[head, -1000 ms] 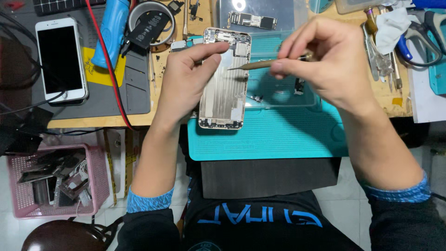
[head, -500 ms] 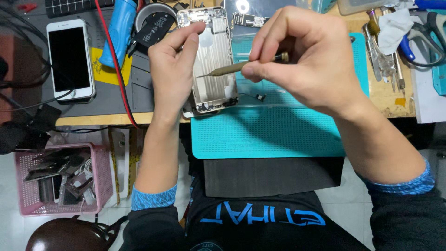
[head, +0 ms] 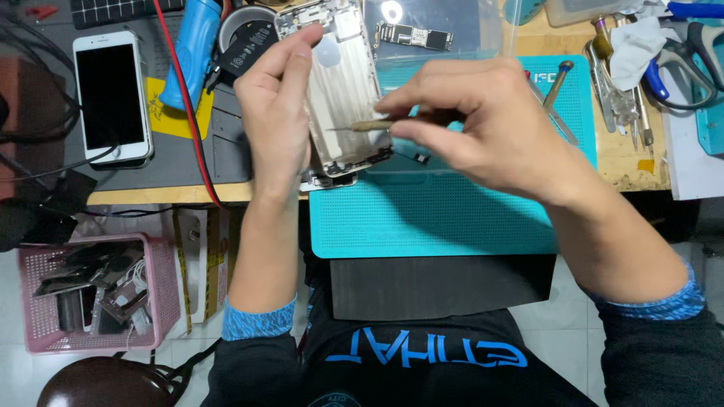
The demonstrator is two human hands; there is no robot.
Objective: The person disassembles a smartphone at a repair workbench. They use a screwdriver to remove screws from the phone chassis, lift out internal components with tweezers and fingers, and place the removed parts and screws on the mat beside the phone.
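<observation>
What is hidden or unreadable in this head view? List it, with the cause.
- Tip of the thin tool: too fine to tell whether it touches the phone housing.
- Housing's left edge: covered by the left hand.
- Tool's handle: inside the right hand.
- Pink basket contents: small, jumbled.
- Blue tool: cut off by the top edge.

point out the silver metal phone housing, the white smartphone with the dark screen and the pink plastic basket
silver metal phone housing (head: 343, 98), head view, bare inner back panel
white smartphone (head: 111, 96), head view, middle of dark screen
pink plastic basket (head: 167, 290), head view, right side wall
</observation>
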